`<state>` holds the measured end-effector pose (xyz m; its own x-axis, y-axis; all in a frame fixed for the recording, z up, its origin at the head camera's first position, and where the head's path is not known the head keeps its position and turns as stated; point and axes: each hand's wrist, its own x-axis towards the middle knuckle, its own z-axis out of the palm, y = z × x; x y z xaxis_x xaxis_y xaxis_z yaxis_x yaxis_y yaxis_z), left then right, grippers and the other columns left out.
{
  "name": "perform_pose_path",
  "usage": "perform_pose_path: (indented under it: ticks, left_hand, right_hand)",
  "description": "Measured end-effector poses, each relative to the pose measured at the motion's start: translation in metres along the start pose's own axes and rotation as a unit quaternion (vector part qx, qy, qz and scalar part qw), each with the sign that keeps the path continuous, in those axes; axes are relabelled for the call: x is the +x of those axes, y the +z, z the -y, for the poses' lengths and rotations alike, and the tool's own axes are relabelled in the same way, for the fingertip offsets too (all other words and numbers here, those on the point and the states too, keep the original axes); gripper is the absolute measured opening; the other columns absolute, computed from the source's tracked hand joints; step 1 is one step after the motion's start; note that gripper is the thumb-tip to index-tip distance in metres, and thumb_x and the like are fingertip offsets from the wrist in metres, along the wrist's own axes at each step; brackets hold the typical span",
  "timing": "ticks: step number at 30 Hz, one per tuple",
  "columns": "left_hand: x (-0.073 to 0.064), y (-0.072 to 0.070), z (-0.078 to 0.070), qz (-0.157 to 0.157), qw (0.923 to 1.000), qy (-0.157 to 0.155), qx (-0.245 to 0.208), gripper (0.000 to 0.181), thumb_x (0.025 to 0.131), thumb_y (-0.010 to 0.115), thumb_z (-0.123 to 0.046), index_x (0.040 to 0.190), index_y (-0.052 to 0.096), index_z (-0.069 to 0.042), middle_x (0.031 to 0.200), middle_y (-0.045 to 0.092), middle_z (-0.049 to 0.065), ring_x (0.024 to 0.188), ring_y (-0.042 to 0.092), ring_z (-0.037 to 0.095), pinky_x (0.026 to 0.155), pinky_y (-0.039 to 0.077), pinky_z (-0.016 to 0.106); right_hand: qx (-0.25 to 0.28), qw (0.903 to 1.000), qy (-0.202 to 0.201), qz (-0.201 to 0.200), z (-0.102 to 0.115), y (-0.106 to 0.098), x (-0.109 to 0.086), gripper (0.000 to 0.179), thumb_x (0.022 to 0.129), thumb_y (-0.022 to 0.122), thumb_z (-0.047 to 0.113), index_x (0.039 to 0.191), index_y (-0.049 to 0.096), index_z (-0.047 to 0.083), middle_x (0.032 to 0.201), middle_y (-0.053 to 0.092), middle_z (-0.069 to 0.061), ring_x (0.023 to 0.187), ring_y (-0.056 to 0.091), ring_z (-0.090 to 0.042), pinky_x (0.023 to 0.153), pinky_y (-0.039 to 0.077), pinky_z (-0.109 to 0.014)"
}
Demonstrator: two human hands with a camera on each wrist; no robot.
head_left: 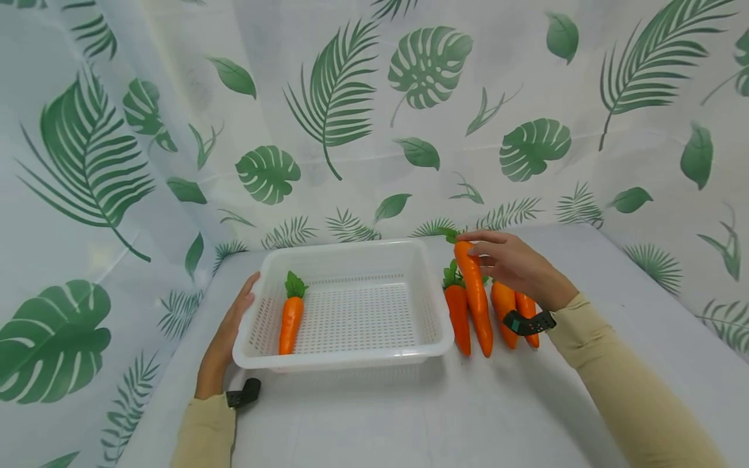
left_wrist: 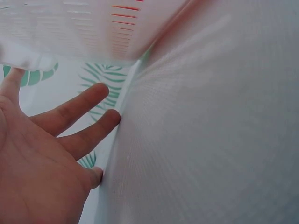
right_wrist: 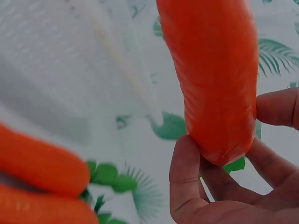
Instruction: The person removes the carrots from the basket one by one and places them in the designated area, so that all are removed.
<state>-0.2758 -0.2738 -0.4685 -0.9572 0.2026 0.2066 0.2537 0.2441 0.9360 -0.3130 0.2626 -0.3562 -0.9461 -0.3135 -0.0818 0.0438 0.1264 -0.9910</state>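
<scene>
My right hand (head_left: 521, 266) pinches an orange carrot (head_left: 475, 299) near its leafy top, between thumb and fingers. In the right wrist view the thick end of this carrot (right_wrist: 215, 79) sits between the fingertips. The carrot's tip points toward me, just right of a white plastic basket (head_left: 345, 361). Inside the basket, at its left, lies one carrot (head_left: 290, 325) with green leaves. My left hand (head_left: 228, 325) is at the basket's left side. In the left wrist view that hand (left_wrist: 42, 154) has spread, extended fingers, one of them touching the rim.
Beside the basket's right wall lies another carrot (head_left: 459, 320). Two more carrots, one (head_left: 502, 304) partly behind the right hand and one (head_left: 528, 318) behind the wrist strap, lie on the white table (head_left: 363, 416). A leaf-patterned curtain (head_left: 351, 130) stands behind the table.
</scene>
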Motion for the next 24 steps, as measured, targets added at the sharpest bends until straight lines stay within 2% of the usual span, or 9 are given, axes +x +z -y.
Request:
perform_pose_path:
  ticks: [7, 13, 16, 21, 24]
  left_hand:
    - [0.0, 0.001, -0.004, -0.008, 0.9999, -0.003, 0.011, 0.061, 0.117, 0.028, -0.046, 0.174, 0.014, -0.029, 0.175, 0.025, 0.013, 0.133, 0.044, 0.041, 0.095, 0.053, 0.028]
    - [-0.001, 0.001, -0.003, -0.006, 0.9999, -0.007, 0.013, 0.061, 0.117, 0.026, -0.045, 0.174, 0.013, -0.027, 0.174, 0.025, 0.014, 0.132, 0.044, 0.039, 0.096, 0.052, 0.026]
    - [-0.002, 0.001, -0.001, -0.008, 0.9998, -0.013, 0.011, 0.061, 0.117, 0.026, -0.046, 0.174, 0.013, -0.029, 0.174, 0.026, 0.013, 0.132, 0.044, 0.039, 0.095, 0.053, 0.026]
    - [-0.002, 0.002, -0.001, -0.008, 0.9999, -0.012, 0.009, 0.061, 0.117, 0.027, -0.046, 0.174, 0.013, -0.029, 0.174, 0.026, 0.013, 0.131, 0.044, 0.039, 0.095, 0.053, 0.027]
    - [-0.001, 0.002, -0.001, -0.007, 0.9999, -0.008, 0.009, 0.061, 0.117, 0.027, -0.046, 0.174, 0.013, -0.029, 0.174, 0.026, 0.014, 0.131, 0.044, 0.039, 0.095, 0.053, 0.027]
  right_hand:
    - [-0.037, 0.999, 0.005, -0.026, -0.031, -0.038, -0.02, 0.053, 0.113, 0.052, 0.021, 0.158, 0.043, -0.005, 0.149, 0.051, -0.014, 0.122, 0.057, -0.023, 0.098, 0.054, -0.031]
    - [-0.038, 0.9977, 0.027, -0.049, -0.051, -0.063, -0.035, 0.054, 0.114, 0.051, 0.024, 0.16, 0.042, -0.002, 0.162, 0.038, -0.02, 0.127, 0.051, -0.024, 0.099, 0.053, -0.031]
    - [-0.025, 0.9969, 0.04, -0.064, -0.059, -0.075, -0.042, 0.052, 0.114, 0.054, 0.026, 0.16, 0.045, 0.003, 0.155, 0.045, -0.01, 0.124, 0.053, -0.019, 0.095, 0.054, -0.027]
    - [-0.006, 0.9961, 0.036, -0.08, -0.068, -0.094, -0.053, 0.035, 0.112, 0.058, 0.027, 0.146, 0.062, 0.018, 0.125, 0.06, 0.016, 0.112, 0.06, -0.009, 0.091, 0.056, -0.026]
    - [0.006, 0.9959, 0.036, -0.083, -0.073, -0.105, -0.058, 0.026, 0.112, 0.059, 0.027, 0.137, 0.067, 0.026, 0.119, 0.063, 0.021, 0.109, 0.062, -0.007, 0.09, 0.056, -0.026]
